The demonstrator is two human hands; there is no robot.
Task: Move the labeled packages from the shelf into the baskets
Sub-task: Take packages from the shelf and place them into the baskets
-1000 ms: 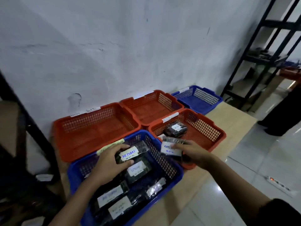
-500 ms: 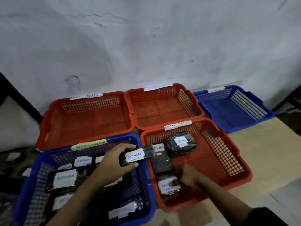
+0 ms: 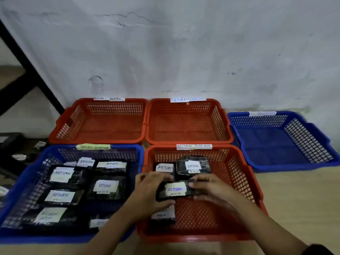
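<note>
Packages: one black package with a white "RETURN" label is now gripped at both ends by the left hand and right hand, low over the front red basket. Half a second ago only the left hand held it, over the neighbouring blue basket, while the right hand pressed another package into the red one.

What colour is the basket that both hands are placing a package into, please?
Red-orange basket, in the head view; both hands hold the package over it.

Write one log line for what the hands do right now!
left hand + right hand: hold package | place: front red basket | back baskets: empty
</note>
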